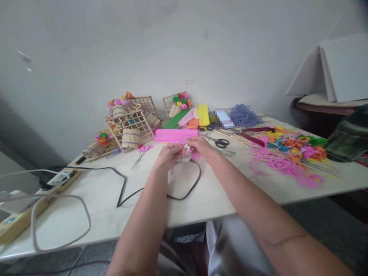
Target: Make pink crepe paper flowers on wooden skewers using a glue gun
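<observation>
Both of my hands meet near the middle of the table, fingertips almost touching. My left hand (pixel 171 153) is closed in a pinch around a thin pale stem that points down below its fingers. Closed beside it, my right hand (pixel 201 148) pinches a small piece of pink crepe paper (pixel 196 156), which hangs under its fingers. Part of the paper and the stem's top are hidden by the fingers. Just behind my hands lies a folded pink crepe paper sheet (pixel 176 134). Left of them, pink paper petals (pixel 145 148) lie by thin wire stems (pixel 137 160).
Stick baskets with paper flowers (pixel 130 123) stand at the back left. Black-handled scissors (pixel 222 143), red-handled pliers (pixel 253 136) and a pile of coloured paper scraps (pixel 293 154) lie right. A black cable (pixel 125 184) crosses the table from a power strip (pixel 38 203).
</observation>
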A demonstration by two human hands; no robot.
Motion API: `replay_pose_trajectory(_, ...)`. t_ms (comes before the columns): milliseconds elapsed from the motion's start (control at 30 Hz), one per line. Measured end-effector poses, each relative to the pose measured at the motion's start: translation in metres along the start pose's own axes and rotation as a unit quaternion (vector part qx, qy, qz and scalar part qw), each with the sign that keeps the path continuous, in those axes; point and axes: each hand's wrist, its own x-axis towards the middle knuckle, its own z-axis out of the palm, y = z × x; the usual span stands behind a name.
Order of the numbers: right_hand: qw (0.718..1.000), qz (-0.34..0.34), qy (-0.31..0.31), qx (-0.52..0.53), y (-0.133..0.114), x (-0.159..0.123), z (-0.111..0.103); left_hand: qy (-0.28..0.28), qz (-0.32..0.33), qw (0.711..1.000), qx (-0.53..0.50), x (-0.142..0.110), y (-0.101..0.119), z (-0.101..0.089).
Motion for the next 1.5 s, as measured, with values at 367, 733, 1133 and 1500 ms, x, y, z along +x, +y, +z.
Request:
replay_pose_trajectory(367, 0.996, -0.029, 0.078, -0.02, -0.0007, -0.0003, 0.0006, 0.024, 0.014, 1.0, 0.007, 0.0001, -0.0002, 0.0012)
replay_pose_trajectory(733, 0.995, -0.018, 0.09, -0.025, -0.0008, -0.0006, 0.0026, 0.035, 0.01, 0.999, 0.02, -0.0013, 0.001, 0.0039)
replay_pose_trajectory(1133, 0.99, -0.046, 0.109, -0.077, 0.0044, 0.0044, 0.0023, 0.029, 0.0, 0.999, 0.023, -0.0004, 0.0004, 0.0037)
replay_pose_trajectory(1500, 0.993, -0.041, 0.096, -0.058, -0.0022, 0.0004, 0.0021, 0.025, 0.009, 1.0, 0.008, 0.0028, -0.0028, -0.0015)
